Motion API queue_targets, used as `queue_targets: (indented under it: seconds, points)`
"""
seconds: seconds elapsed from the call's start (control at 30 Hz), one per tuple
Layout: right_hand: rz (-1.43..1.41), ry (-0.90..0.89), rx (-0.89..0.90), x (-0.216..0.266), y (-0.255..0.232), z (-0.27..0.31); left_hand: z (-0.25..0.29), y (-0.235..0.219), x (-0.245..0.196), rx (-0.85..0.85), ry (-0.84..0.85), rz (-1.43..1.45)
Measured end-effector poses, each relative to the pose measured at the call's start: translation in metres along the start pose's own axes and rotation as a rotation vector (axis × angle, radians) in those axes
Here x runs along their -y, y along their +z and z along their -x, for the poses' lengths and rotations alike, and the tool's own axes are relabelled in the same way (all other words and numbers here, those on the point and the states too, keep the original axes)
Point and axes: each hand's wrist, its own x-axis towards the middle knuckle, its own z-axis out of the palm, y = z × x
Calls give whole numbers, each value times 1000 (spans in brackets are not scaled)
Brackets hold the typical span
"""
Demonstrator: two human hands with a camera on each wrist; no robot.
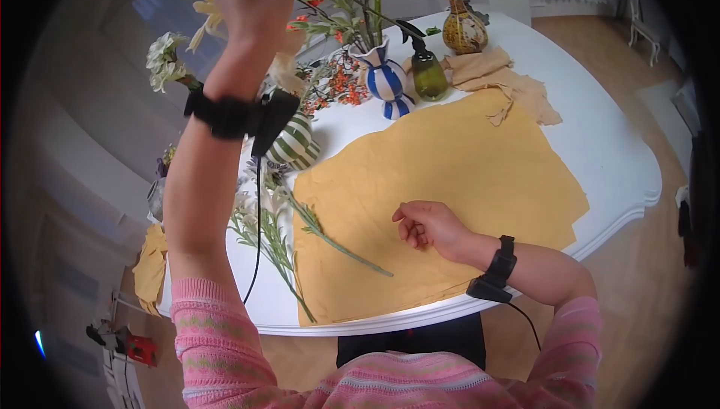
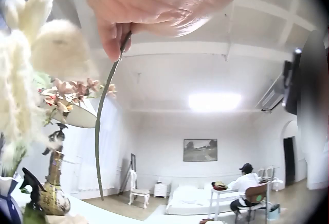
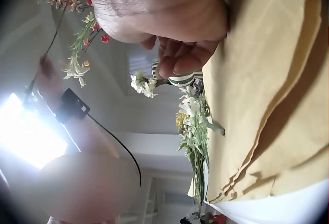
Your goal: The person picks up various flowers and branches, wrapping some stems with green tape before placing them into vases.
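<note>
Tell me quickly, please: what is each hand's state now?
Left hand: raised, pinching a thin green stem.
Right hand: open, fingers loosely curled, holding nothing, by the yellow flat sheet.

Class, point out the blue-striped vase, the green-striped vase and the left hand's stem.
Blue-striped vase (image 1: 386, 80): head view, rounded body.
Green-striped vase (image 1: 296, 142): head view, striped side.
Stem (image 2: 97, 131): left wrist view, bare middle.

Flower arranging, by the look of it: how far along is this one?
Probably partway. The blue-and-white vase already holds flowers and greenery. In hand: the left hand pinches a long stem, its lower end free; the right hand is empty. Apparently left: placing that stem, and perhaps the leafy stems lying on the table and the yellow sheet.
</note>
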Motion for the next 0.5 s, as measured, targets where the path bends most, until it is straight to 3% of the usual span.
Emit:
queue_targets:
  seconds: [0.23, 0.43, 0.5]
  points:
    - [-33, 0, 39, -3, -2, -3, -34, 26, 60, -117, 0, -611]
    - [-23, 11, 28, 1, 1, 1, -36, 25, 77, -34, 132, -680]
    - [-21, 4, 29, 0, 1, 1, -29, 25, 76, 13, 86, -659]
